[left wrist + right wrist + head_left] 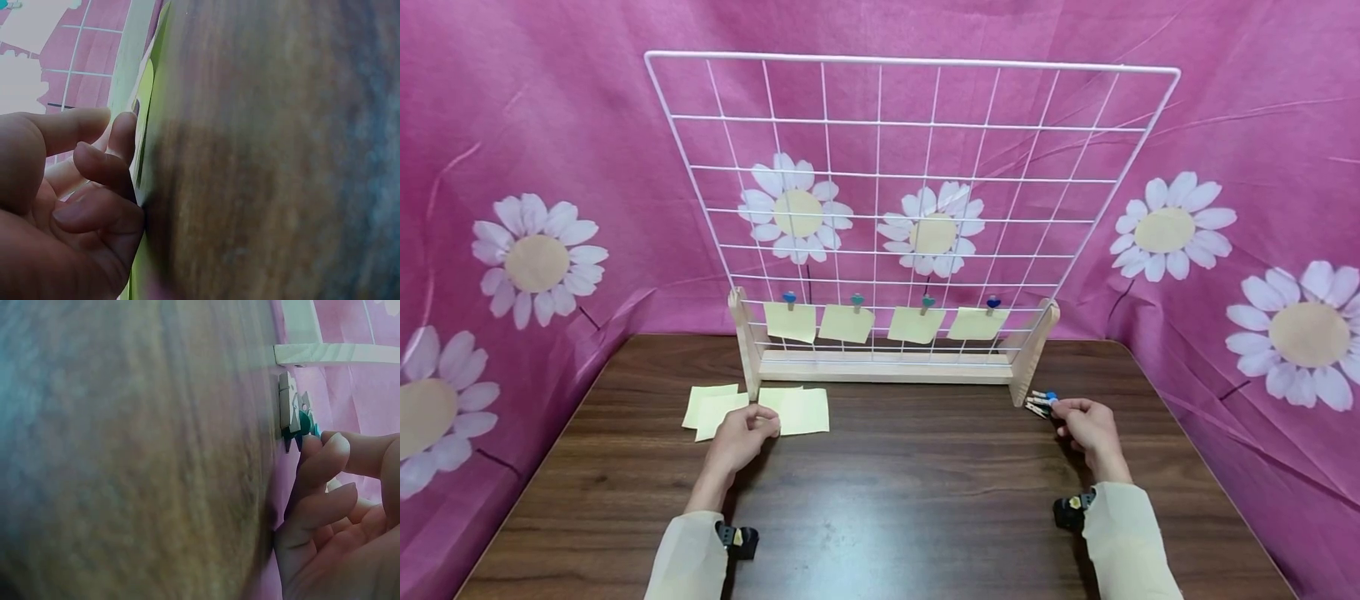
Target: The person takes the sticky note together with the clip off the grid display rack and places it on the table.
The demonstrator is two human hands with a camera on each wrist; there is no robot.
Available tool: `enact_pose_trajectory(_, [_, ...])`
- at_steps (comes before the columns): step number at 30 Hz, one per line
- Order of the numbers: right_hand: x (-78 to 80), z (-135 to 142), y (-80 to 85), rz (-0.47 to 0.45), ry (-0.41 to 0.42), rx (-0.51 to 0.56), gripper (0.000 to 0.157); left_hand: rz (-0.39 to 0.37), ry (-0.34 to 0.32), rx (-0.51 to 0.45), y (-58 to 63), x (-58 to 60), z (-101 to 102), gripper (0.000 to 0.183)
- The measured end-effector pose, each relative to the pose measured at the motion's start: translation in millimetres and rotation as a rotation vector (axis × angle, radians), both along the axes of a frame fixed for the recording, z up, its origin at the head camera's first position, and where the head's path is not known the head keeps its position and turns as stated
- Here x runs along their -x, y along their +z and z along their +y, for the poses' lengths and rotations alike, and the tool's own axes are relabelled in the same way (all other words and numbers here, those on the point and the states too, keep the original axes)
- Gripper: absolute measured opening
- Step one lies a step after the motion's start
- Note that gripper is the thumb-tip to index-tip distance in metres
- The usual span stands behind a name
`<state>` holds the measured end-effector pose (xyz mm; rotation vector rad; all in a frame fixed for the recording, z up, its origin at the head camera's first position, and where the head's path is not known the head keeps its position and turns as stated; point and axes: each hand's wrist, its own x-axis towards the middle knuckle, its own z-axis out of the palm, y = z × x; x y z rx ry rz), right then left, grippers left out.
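Note:
My left hand [743,433] is over the table at the left, its bent fingertips right at the left edge of a pale yellow sticky note [808,412]. The left wrist view shows the thumb apart from the fingers, with the note's lifted edge [147,81] beside the index fingertip. At the right, my right hand [1088,425] pinches the heart-topped end of a mini clothespin [1051,398] between thumb and index finger. More small wooden clothespins [289,403] lie bunched against it, by the foot of the stand.
A white wire grid [880,125] leans upright in a wooden stand [887,368] at the back. Several sticky notes [790,323] hang along its lower wires, each under a heart clothespin [857,302]. Other loose notes [722,410] overlap left of the stand. Flowered pink cloth [1000,25] surrounds the table.

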<state>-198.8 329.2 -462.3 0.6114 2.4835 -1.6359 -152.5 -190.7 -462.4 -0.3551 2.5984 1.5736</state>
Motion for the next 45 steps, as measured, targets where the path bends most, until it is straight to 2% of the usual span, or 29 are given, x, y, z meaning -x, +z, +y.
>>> enact_pose_trajectory(10, [-1.7,1.2,1.5,0.024,-0.068,0.053,0.024,0.012,-0.012,-0.027,2.9,-0.8,0.5,0.019])
enact_pose_trajectory(16, [-0.8,-0.3,8.3,0.040,-0.097,0.027,0.024,0.027,-0.020,-0.053,4.0,-0.9,3.2,0.018])
enact_pose_trajectory(22, [-0.2,-5.9,17.9,0.079,-0.047,-0.046,0.033,0.044,-0.049,-0.072,5.6,1.6,8.2,0.020])
enact_pose_trajectory(27, [-1.2,-10.0,23.1,0.106,-0.010,-0.064,0.033,0.065,-0.058,-0.090,6.1,4.2,15.5,0.019])
enact_pose_trajectory(31, [-2.3,-12.9,28.0,0.137,0.005,-0.058,0.032,0.095,-0.068,-0.110,5.7,7.3,26.1,0.018])
enact_pose_trajectory(40, [0.0,-23.6,41.2,0.286,0.093,-0.081,0.031,0.197,-0.090,-0.143,10.7,12.6,55.6,0.019])
enact_pose_trajectory(45, [2.1,-29.3,47.1,0.312,0.100,-0.086,0.030,0.195,-0.116,-0.172,11.0,15.8,72.2,0.025])
